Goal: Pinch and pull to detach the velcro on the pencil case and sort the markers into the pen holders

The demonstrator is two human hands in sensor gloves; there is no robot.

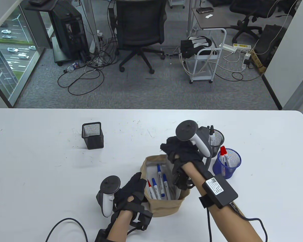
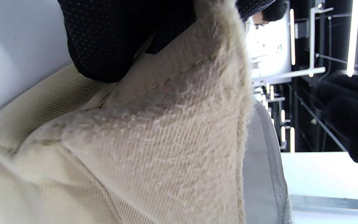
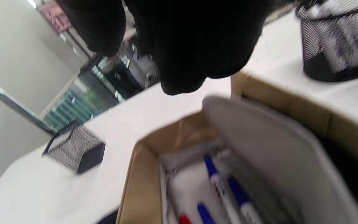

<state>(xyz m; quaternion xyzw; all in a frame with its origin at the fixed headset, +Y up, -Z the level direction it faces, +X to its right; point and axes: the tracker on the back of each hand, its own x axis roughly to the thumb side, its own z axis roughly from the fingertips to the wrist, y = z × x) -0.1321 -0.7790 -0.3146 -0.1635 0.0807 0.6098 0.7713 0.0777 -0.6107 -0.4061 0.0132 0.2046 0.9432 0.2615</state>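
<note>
pencil case [image 1: 164, 204]: tan, open, near middle of white table [image 1: 40, 156]; grey lining visible inside
markers in case: three blue-capped [image 1: 159, 176], one red-capped [image 1: 149, 185], lying on the lining
left hand [image 1: 131, 191]: on case's left rim, fingers curled over the edge, gripping the tan fabric [image 2: 166, 140]; close-up in left wrist view
right hand [image 1: 181, 153]: raised above case's far right corner, between case and round holders; fingers bunched, grip state unclear, nothing seen held; right wrist view blurred
square black mesh holder [image 1: 93, 135]: far left of case, well apart, no markers visible in it
round black mesh holder [image 1: 217, 138]: far right, partly behind right hand's tracker, holds black-capped markers [image 1: 211, 133]
blue mesh holder [image 1: 228, 162]: just near side of the black round one, holds two red-capped markers [image 1: 223, 153]
</note>
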